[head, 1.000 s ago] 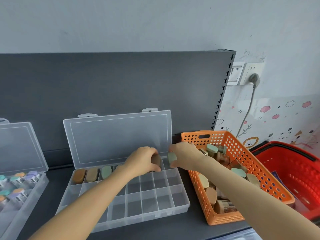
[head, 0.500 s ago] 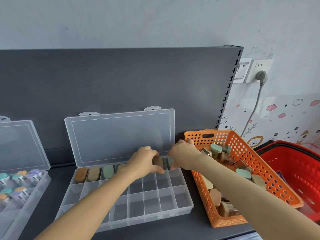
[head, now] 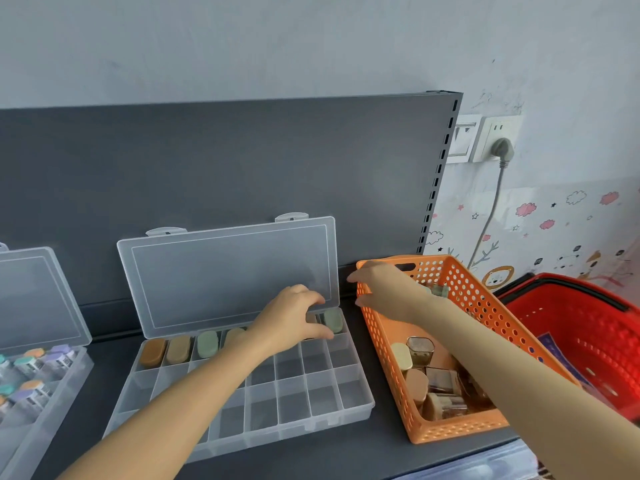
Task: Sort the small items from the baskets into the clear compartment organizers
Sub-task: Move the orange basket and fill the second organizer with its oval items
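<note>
A clear compartment organizer (head: 353,407) lies open on the dark shelf, its lid (head: 228,275) leaning on the back panel. Its back row holds an orange-brown piece (head: 152,353), a tan piece (head: 178,349), a green piece (head: 207,344), a cream piece (head: 233,336) and, at the right end, another green piece (head: 333,320). My left hand (head: 291,320) hovers over that row beside the right-end green piece, thumb and index finger apart. It hides the compartments under it. My right hand (head: 377,292) is empty, fingers spread, over the far left corner of the orange basket (head: 460,424), which holds several small capped items (head: 419,351).
A second open organizer (head: 41,403) with purple, teal and orange capped items lies at the left edge. A red shopping basket (head: 588,341) stands right of the orange one. A plugged wall socket (head: 500,148) and its cable hang behind the baskets.
My right hand let go of the green piece in the right-end compartment and drew back towards the orange basket. My left hand lowered its brown piece into the back row and spread its fingers.
</note>
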### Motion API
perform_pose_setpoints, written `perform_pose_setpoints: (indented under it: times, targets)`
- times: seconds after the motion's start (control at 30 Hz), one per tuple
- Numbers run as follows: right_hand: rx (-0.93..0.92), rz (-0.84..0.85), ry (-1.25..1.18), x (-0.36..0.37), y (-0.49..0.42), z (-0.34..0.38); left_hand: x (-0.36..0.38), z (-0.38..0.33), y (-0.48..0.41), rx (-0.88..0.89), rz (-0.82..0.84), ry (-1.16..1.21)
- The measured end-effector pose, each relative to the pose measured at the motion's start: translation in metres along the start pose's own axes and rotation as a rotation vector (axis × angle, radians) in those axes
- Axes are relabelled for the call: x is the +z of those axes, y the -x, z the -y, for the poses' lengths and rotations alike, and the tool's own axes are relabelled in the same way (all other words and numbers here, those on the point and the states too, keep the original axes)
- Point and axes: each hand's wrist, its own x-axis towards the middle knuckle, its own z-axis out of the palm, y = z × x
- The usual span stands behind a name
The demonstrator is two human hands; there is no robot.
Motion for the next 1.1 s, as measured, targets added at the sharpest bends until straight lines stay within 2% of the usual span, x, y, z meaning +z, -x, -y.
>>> perform_pose_setpoints:
  times: [0.13,0.27,0.53,0.7,0.9,1.0,1.1]
  targets:
    - [0.101,-0.054,-0.024,-0.011,0.023,-0.029,0.000,-0.031,-0.004,0.098,-0.025,0.015]
    - [0.190,-0.033,0.032,-0.015,0.049,-0.057,0.006,-0.063,-0.011,0.202,-0.015,0.033]
    - [0.271,0.036,-0.045,-0.022,0.095,-0.093,0.032,-0.112,-0.030,0.335,0.154,-0.084]
    - [0.310,0.097,-0.022,-0.018,0.106,-0.110,0.052,-0.128,-0.046,0.333,0.306,-0.196]
    - [0.300,0.169,0.014,-0.003,0.108,-0.117,0.067,-0.138,-0.056,0.294,0.406,-0.347]
    - [0.300,0.237,0.063,0.000,0.104,-0.120,0.069,-0.139,-0.055,0.302,0.378,-0.359]
    - [0.295,0.275,0.080,0.002,0.099,-0.122,0.067,-0.135,-0.055,0.265,0.275,-0.179]
